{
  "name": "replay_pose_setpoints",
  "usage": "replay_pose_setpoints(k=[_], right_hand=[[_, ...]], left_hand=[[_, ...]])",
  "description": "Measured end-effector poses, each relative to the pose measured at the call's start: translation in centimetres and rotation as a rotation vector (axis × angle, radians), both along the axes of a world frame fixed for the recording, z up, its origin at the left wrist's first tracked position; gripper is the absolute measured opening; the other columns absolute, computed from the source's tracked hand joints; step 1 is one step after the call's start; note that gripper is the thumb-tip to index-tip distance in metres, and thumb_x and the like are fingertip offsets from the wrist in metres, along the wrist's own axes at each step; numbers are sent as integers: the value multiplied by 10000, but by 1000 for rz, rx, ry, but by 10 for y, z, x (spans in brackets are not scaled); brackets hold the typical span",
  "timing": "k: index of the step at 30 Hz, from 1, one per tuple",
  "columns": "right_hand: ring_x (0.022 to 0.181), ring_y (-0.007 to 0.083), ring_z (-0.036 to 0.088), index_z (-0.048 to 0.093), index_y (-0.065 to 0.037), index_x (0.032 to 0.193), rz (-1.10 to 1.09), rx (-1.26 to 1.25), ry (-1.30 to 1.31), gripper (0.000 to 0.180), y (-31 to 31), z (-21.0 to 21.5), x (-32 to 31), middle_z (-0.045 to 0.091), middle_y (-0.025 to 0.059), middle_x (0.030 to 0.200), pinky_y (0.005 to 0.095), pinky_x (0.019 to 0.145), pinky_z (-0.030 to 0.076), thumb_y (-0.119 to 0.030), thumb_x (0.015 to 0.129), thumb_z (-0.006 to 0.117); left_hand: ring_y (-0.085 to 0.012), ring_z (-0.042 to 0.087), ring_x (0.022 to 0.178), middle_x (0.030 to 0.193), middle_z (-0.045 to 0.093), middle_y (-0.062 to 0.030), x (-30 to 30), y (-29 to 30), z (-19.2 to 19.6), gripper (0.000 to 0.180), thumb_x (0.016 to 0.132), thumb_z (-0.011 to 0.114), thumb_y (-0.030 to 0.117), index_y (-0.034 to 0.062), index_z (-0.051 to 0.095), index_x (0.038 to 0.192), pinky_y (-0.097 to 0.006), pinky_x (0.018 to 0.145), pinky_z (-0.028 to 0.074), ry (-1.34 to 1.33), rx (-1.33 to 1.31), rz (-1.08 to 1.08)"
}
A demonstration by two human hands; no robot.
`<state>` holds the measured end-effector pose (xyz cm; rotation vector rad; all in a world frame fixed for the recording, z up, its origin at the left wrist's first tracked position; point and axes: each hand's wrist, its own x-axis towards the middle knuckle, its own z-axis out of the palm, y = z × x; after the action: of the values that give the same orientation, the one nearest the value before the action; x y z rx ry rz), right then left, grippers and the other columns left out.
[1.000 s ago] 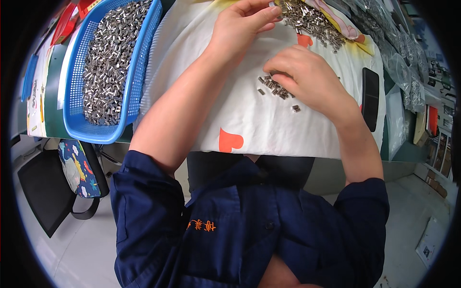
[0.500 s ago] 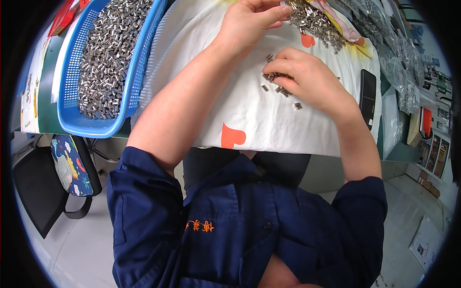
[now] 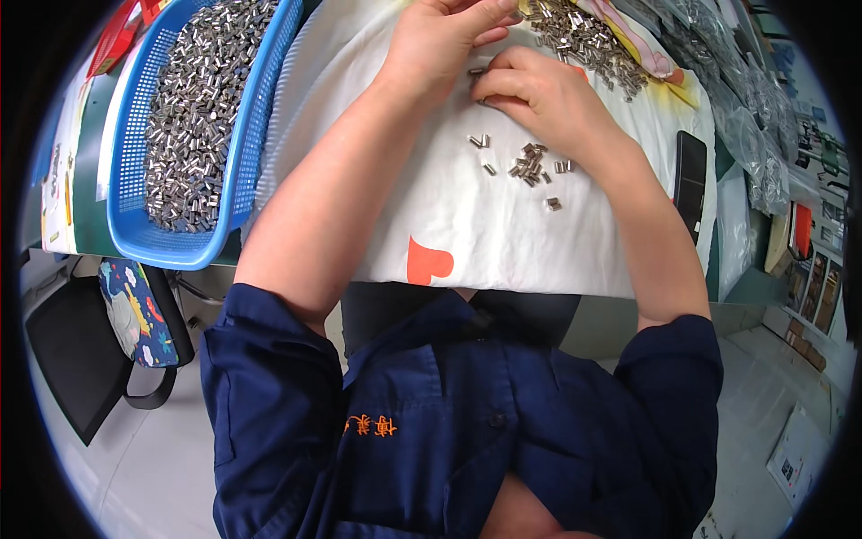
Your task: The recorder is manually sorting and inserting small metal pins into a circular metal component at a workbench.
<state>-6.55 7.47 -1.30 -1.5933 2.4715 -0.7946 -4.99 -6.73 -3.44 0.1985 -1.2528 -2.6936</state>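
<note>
My right hand [image 3: 548, 101] is closed over the white cloth [image 3: 386, 207], fingers curled and pinched together. Small metal cylinders [image 3: 477, 72] show at its fingertips. Near the top edge, my left hand [image 3: 440, 40] has thumb and fingers drawn together; what they hold, if anything, is too small to make out. Below my right hand lies a loose cluster of metal cylinders [image 3: 530, 165], with a few strays around it. A larger heap of the same cylinders [image 3: 593, 45] spreads beyond my hands, at the far right of the cloth.
A blue perforated basket [image 3: 235, 171] full of metal cylinders stands at the left. On the cloth's right side lies a black phone [image 3: 690, 180]. Clear plastic bags [image 3: 759, 144] pile up along the right. A black chair [image 3: 76, 350] is at the lower left.
My right hand has moved up and left, off the small cluster, which now shows uncovered and more spread out. My left hand has shifted slightly up and left.
</note>
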Motion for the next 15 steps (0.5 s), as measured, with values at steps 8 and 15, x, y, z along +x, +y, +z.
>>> replay_pose_setpoints(k=[8, 15], right_hand=[[820, 222, 568, 628, -86, 841, -44, -70, 74, 104, -8, 4, -10, 568, 50, 883, 310, 704, 461, -88, 741, 600], [819, 222, 536, 617, -72, 782, 175, 5, -95, 92, 2, 9, 35, 540, 41, 825, 316, 697, 459, -44, 695, 619]], left_hand=[[-40, 489, 601, 780, 562, -5, -15, -16, -26, 148, 843, 575, 106, 42, 547, 973, -142, 531, 393, 186, 93, -173], [-76, 567, 793, 887, 589, -18, -9, -10, -9, 226, 840, 588, 136, 37, 544, 1039, -181, 698, 463, 2, 39, -14]])
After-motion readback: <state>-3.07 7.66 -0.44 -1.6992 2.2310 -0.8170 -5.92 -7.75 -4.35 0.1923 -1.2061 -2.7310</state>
